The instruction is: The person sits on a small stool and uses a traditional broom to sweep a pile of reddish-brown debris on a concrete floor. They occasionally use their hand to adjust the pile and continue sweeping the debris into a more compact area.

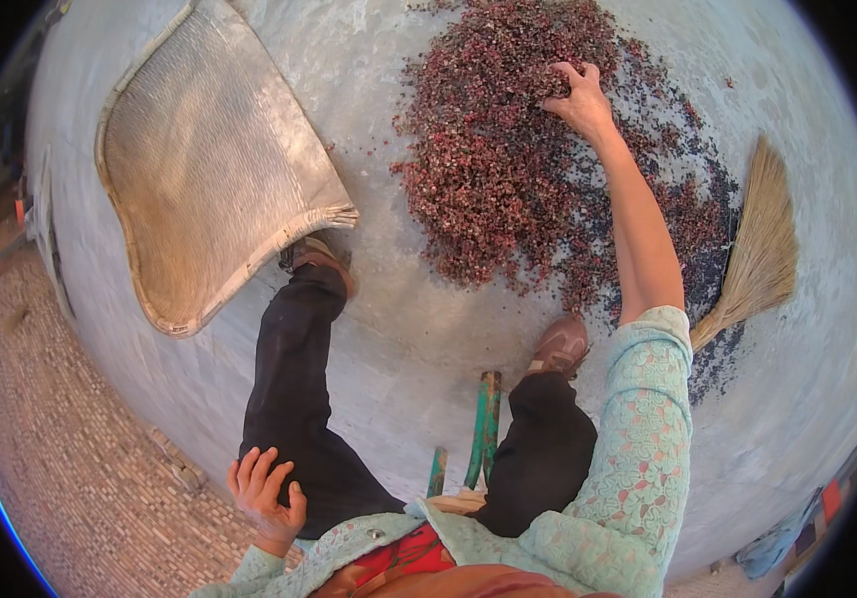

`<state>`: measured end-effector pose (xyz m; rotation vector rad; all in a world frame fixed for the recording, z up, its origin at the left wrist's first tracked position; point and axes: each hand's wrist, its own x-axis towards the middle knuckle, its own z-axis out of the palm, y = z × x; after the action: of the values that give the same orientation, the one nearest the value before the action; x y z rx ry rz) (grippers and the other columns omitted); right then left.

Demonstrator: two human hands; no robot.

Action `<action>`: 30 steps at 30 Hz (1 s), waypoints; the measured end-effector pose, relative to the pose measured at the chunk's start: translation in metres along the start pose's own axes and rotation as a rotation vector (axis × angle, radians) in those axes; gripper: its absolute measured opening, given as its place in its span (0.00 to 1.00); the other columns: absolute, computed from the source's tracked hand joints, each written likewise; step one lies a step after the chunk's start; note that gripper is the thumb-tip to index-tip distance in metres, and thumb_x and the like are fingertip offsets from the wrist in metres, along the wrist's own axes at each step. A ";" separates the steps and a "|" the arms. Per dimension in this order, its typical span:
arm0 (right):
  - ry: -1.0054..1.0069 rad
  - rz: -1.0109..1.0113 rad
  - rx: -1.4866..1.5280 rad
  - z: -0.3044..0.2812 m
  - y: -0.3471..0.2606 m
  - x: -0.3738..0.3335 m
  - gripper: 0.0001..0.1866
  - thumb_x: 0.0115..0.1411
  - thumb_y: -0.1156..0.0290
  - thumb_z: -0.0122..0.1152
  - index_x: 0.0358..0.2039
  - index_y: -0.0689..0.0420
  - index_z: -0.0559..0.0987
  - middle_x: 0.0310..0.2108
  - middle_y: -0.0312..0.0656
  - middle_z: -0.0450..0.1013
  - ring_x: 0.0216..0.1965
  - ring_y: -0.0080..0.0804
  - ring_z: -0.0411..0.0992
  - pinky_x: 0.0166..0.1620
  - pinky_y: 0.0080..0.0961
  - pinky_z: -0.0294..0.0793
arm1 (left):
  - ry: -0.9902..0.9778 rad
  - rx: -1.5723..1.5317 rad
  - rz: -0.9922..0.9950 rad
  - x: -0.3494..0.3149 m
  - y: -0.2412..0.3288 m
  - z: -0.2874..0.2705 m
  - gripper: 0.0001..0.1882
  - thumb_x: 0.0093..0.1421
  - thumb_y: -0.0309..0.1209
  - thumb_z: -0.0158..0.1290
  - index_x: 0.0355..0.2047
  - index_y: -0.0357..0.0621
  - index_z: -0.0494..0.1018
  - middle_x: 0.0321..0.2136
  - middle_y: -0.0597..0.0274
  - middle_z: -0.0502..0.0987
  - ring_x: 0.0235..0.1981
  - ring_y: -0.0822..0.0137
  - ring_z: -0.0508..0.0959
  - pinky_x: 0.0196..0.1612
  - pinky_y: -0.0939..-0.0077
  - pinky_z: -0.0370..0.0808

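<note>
A heap of small dark-red husks (488, 169), much like Sichuan peppercorns, lies spread on the grey floor ahead of me. My right hand (580, 100) reaches into its upper right part, fingers and thumb curled down among the husks; what they hold cannot be made out. Small black seeds (712, 259) are scattered along the heap's right side. Beside my left thigh rests my left hand (271, 501), palm up with its fingers apart and nothing in it.
A large woven winnowing basket (204, 164) lies at the left by my left foot. To the right is a straw broom (759, 244), its narrow end near my right sleeve. Green metal legs (485, 429) of a seat show between my knees. Brick paving (79, 439) begins at lower left.
</note>
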<state>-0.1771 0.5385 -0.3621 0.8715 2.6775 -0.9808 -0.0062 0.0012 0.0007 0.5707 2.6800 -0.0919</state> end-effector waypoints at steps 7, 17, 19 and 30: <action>-0.022 -0.202 -0.092 0.029 -0.067 -0.033 0.31 0.47 0.69 0.71 0.51 0.34 0.72 0.62 0.47 0.58 0.50 0.48 0.72 0.47 0.44 0.75 | 0.010 0.015 -0.011 -0.001 0.003 0.000 0.12 0.50 0.35 0.51 0.32 0.45 0.78 0.44 0.57 0.78 0.53 0.52 0.71 0.61 0.53 0.55; -0.085 -0.550 -0.233 0.078 -0.105 -0.113 0.41 0.48 0.56 0.69 0.62 0.44 0.62 0.62 0.50 0.53 0.48 0.48 0.65 0.44 0.40 0.76 | 0.018 0.023 0.018 0.002 0.007 -0.002 0.12 0.50 0.34 0.52 0.33 0.46 0.79 0.44 0.59 0.78 0.53 0.53 0.72 0.60 0.53 0.56; -0.099 -0.643 -0.222 0.071 -0.092 -0.140 0.44 0.47 0.52 0.71 0.63 0.38 0.60 0.64 0.48 0.50 0.53 0.48 0.61 0.45 0.39 0.73 | 0.014 0.012 0.020 0.004 0.008 -0.003 0.12 0.49 0.34 0.52 0.33 0.46 0.79 0.44 0.59 0.78 0.53 0.53 0.72 0.60 0.53 0.56; -0.141 -0.268 -0.281 0.056 -0.015 -0.187 0.66 0.27 0.53 0.82 0.67 0.35 0.52 0.67 0.52 0.47 0.48 0.45 0.66 0.39 0.35 0.77 | 0.018 0.002 0.016 0.002 0.003 -0.001 0.13 0.48 0.33 0.51 0.32 0.43 0.79 0.44 0.55 0.78 0.52 0.50 0.71 0.59 0.52 0.59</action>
<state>-0.0356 0.4057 -0.3348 0.3819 2.7627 -0.6566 -0.0070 0.0044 0.0007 0.5957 2.6927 -0.0850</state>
